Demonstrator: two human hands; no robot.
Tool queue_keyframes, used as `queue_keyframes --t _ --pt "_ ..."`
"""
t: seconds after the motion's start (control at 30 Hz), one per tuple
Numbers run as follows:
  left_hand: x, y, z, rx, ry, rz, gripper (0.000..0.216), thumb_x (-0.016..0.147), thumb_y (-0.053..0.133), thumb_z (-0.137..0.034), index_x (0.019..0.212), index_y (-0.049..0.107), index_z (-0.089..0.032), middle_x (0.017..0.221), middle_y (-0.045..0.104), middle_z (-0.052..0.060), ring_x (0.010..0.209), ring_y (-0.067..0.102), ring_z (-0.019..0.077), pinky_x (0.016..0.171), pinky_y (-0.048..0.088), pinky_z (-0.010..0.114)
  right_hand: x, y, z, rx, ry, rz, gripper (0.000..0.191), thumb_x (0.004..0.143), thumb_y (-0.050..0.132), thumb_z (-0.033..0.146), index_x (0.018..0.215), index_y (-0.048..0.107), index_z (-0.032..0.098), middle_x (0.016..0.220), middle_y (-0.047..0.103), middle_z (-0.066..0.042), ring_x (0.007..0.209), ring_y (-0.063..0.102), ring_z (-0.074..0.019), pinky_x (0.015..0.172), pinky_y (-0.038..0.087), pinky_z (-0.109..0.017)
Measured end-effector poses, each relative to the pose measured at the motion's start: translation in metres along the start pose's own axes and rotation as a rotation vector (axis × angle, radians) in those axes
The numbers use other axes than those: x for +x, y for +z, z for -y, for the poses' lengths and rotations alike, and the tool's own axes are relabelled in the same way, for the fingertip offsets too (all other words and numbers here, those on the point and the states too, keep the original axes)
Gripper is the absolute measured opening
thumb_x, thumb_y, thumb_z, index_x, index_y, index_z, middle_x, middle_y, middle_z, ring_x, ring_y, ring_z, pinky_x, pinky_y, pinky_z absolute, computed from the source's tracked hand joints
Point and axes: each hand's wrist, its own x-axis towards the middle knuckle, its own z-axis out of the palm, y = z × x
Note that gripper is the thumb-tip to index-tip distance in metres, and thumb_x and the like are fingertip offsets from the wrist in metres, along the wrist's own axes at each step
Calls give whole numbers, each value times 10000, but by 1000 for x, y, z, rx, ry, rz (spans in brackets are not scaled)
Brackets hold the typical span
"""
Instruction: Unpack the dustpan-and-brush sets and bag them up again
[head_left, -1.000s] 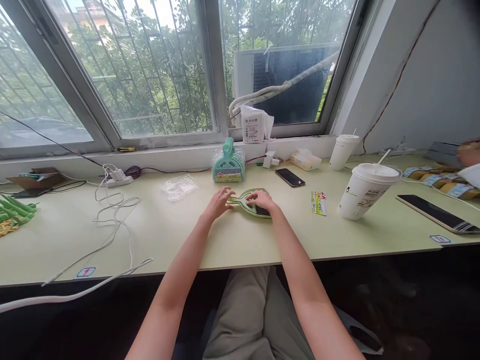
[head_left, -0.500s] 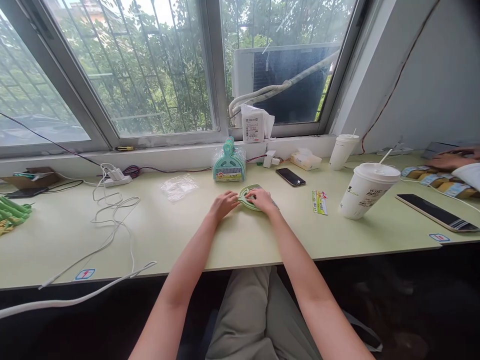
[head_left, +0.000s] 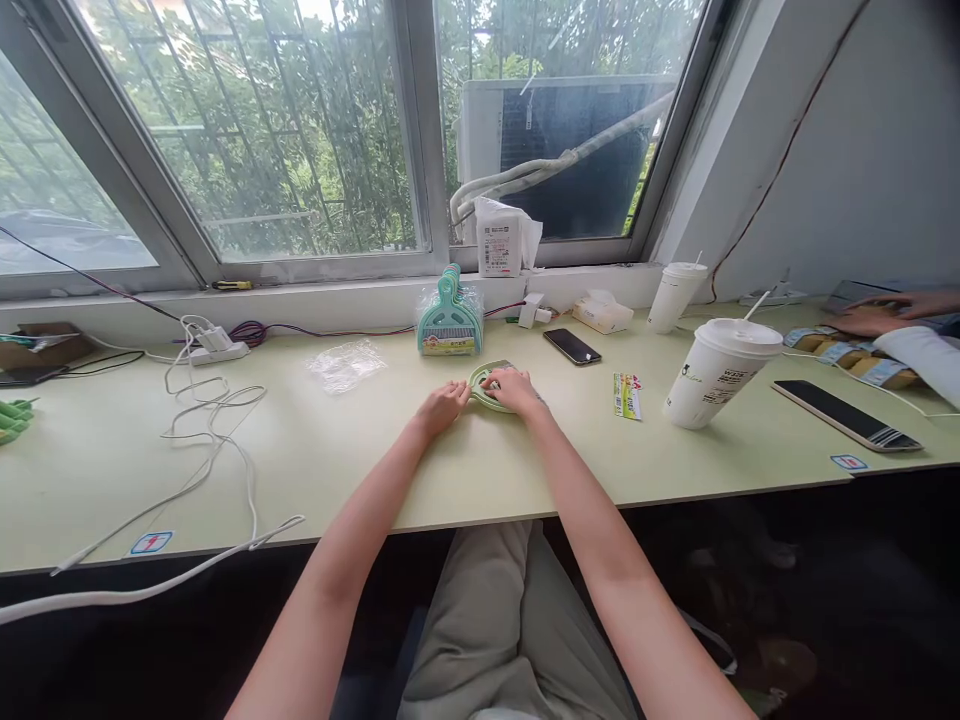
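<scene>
Both hands have drawn closer over the small green dustpan [head_left: 487, 385], lying flat on the surface [head_left: 525, 460] just before the packaged sets [head_left: 448, 325]. The right hand [head_left: 514, 389] now covers it, fingers curled on top; the left hand [head_left: 444, 405] touches its near edge, fingers loosely bent.

A matt, smooth pale-green tabletop [head_left: 525, 470] carries a green plastic dustpan [head_left: 486, 386], a crinkled clear plastic bag [head_left: 345, 364], a paper cup [head_left: 712, 375] and a glossy black phone [head_left: 571, 346].

Green desk [head_left: 112, 470] (daylit) under windows [head_left: 247, 130]
</scene>
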Motion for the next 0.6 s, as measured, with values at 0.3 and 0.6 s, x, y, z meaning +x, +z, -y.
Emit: queue_keyframes --t 0.3,0.6 --pt "2 -4 -4 -19 9 36 320 828 450 -19 1036 643 -166 1189 635 158 1083 613 245 1065 380 411 8 -6 -1 -118 -106 55 148 820 615 200 920 702 266 1125 673 -27 1078 549 -222 945 318 -375" --pt "4 -11 2 -46 -189 -341 208 859 543 -182 1027 655 -232 1354 537 67 1325 397 257 1178 117 512 10 -41 19 -190 -85 300 396 719 653 612 856 748 253 858 724 -37 816 632 -182 676 386 -240"
